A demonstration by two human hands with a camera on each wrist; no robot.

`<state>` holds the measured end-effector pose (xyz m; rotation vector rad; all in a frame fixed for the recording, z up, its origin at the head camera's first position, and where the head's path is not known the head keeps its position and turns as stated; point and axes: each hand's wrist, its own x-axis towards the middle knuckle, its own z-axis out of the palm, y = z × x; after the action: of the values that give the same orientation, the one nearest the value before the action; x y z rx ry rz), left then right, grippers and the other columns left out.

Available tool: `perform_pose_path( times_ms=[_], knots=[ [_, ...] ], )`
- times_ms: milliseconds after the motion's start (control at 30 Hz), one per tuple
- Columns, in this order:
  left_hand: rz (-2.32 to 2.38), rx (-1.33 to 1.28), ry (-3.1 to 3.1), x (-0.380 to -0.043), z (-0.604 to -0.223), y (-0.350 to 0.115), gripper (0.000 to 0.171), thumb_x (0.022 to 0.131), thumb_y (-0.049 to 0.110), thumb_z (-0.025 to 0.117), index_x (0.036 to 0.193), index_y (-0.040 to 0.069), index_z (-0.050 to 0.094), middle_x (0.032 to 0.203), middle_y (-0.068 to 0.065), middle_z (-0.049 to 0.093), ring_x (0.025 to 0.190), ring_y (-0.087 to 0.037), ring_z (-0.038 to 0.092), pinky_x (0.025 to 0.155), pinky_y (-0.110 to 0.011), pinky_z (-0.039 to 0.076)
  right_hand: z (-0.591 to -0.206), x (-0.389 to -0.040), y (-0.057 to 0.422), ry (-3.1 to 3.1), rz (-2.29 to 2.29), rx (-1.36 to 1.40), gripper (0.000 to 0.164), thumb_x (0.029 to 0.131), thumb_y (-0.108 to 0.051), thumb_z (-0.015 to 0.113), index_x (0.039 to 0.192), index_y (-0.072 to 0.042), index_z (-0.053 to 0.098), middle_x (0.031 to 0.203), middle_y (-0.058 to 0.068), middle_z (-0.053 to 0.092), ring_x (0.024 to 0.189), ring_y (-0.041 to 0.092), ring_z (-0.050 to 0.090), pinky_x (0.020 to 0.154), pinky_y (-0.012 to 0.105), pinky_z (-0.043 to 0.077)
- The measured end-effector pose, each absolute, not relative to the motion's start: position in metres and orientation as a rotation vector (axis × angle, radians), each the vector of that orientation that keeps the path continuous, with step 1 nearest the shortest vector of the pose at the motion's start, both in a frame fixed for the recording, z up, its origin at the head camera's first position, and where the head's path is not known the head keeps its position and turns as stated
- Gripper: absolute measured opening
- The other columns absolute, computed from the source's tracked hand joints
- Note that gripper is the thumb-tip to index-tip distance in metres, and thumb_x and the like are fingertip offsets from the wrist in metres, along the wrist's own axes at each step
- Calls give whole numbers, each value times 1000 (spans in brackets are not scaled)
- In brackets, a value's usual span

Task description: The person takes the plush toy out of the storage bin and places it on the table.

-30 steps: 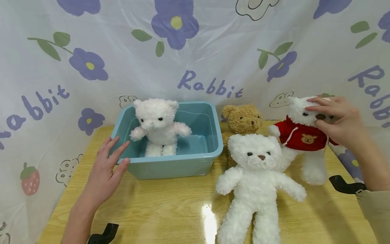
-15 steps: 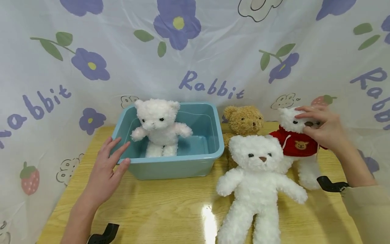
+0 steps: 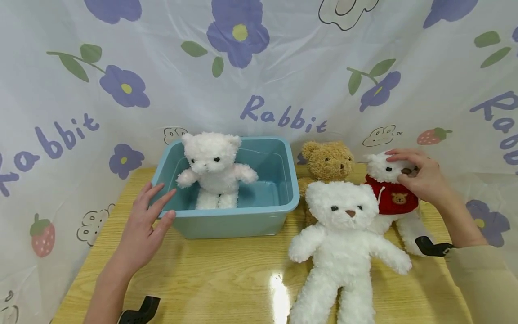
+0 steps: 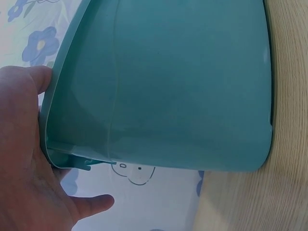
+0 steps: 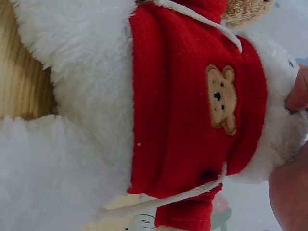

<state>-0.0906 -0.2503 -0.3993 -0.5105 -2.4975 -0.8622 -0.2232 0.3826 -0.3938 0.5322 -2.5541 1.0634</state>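
Note:
At the right, my right hand grips the head of a white teddy bear in a red hoodie, thumb and fingers on its face. The right wrist view shows a small bear patch on the hoodie and two drawstrings. The bear is seated on the table, partly behind a larger white teddy bear. My left hand rests with spread fingers at the left rim of a blue plastic bin. The left wrist view shows the bin's outer wall next to this hand. A pale pink teddy bear stands in the bin.
A brown teddy bear sits behind the large white one, just right of the bin. All stand on a wooden table. Behind hangs a white cloth printed with purple flowers. Black wrist mounts show near both wrists.
The bear in the red hoodie has come down and to the left with my right hand, closer to the other bears. My left hand keeps its place at the bin.

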Motion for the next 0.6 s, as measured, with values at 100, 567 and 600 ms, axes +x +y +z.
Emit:
perform_pose_path(
  times_ms=[100,567,600],
  knots=[
    [-864,-509,-2502,-90,-399,-250,44,107,20,58,146,1,55,158,-27,33,154,-43,10,113,-74,14,-395,-224,383,-2570,1051,555,47,84,13,61,127,-5,70,146,4,53,130,-2,37,82,12,36],
    [-864,-507,-2506,-91,-399,-250,44,107,20,58,146,2,55,158,-26,33,154,-43,10,113,-74,14,-394,-227,384,-2482,1069,673,47,92,-2,64,139,-2,61,152,11,49,139,10,34,115,49,25],
    [-864,-507,-2506,-91,-399,-250,44,107,20,58,147,2,55,158,-26,33,154,-43,10,113,-75,14,-394,-227,383,-2480,1068,660,48,93,-3,64,140,-3,60,152,9,50,138,9,34,114,42,27]
  ],
)
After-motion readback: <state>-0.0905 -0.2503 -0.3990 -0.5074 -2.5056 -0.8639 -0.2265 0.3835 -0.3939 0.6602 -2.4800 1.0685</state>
